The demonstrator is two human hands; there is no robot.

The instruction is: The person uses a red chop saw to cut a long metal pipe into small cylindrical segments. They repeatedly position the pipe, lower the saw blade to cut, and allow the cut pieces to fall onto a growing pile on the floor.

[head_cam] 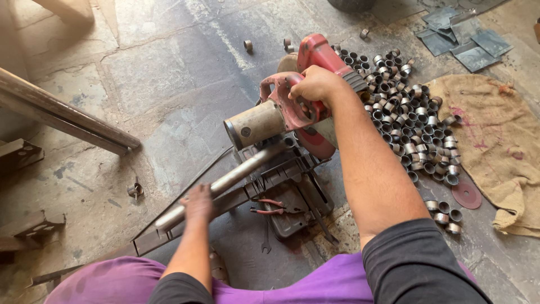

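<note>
1. A heap of short cut metal rings (413,121) covers the floor right of the saw, a few strays near (444,213) and far (248,45). A burlap sack (495,146) lies further right, a red abrasive disc (466,194) at its near edge, grey metal sheets (464,34) beyond.
2. A spanner (266,239) and red-handled pliers (269,206) lie at the saw's base (292,197). A long steel bar (62,115) slants far left.
3. The red chop saw (295,95), worn and dusty, sits centre; its motor drum (256,124) points left.
4. The right hand (316,84) grips the saw's handle, closed tight.
5. The left hand (197,202) closes around a metal pipe (225,183) running into the saw's vise.
</note>
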